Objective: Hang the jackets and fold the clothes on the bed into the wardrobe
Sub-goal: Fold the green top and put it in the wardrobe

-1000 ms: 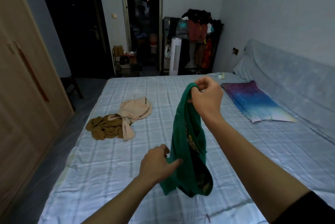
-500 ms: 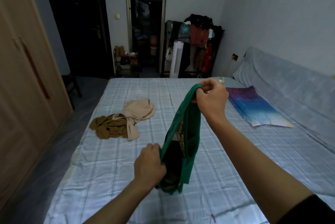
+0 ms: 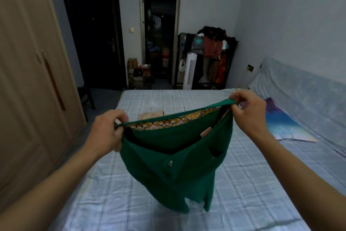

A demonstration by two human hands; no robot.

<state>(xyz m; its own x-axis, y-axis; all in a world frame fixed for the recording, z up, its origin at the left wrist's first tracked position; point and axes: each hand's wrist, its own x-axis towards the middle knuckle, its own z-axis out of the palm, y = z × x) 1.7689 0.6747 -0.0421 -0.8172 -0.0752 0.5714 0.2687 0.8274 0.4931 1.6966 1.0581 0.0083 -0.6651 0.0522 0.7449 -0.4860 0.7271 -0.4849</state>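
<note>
Your left hand (image 3: 109, 130) has come up from low on the green trousers (image 3: 174, 161) to the waistband (image 3: 222, 103), which you now pull wide instead of letting it hang bunched from your right hand (image 3: 248, 111). Each hand pinches one end of that band with curled fingers (image 3: 122, 117), and the legs hang over the bed (image 3: 112, 202), in front of the beige garment (image 3: 151, 115) lying there.

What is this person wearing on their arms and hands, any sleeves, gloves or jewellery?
Nothing that shows. The left hand and right hand are bare, without gloves, and no ring is visible on the fingers in view. Both forearms are uncovered to the frame's edge: no sleeve, watch or bracelet.
</note>
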